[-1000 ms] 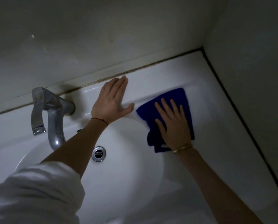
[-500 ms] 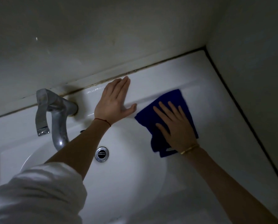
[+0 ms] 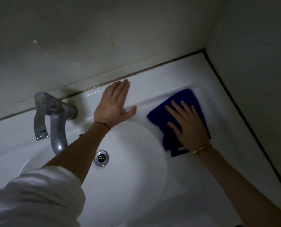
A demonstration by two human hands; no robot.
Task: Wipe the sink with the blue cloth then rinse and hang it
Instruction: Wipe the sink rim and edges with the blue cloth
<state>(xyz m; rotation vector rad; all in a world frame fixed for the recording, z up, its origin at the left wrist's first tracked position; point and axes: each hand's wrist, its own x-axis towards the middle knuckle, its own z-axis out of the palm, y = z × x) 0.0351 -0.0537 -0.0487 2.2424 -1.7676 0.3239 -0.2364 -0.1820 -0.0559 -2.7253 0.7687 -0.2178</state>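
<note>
A dim bathroom corner: two pale walls meet at the far right, and a white sink [image 3: 161, 89] fills the lower view, a dark stained seam running where its back ledge joins the wall.

The right hand [image 3: 188, 124] lies flat, fingers straight and spread, palm down on the blue cloth [image 3: 185, 97], pressing it against the flat ledge of the sink to the right of the basin. The cloth is folded into a rough rectangle; its far edge reaches toward the corner step of the ledge, and a near corner pokes out below the wrist, which wears a thin gold bangle [image 3: 202, 147].

The left hand [image 3: 114, 105] rests open on the back ledge, fingers straight and held together pointing at the wall seam, thumb out to the right toward the cloth but not touching it. A red thread [image 3: 103, 124] circles that wrist, and a white sleeve [image 3: 35, 197] covers the upper arm at lower left.

Left of this hand stands a metal faucet [image 3: 54, 122], its spout curving down over the basin. The overflow hole [image 3: 101, 157], ringed in chrome, sits in the basin wall between the two forearms.
</note>
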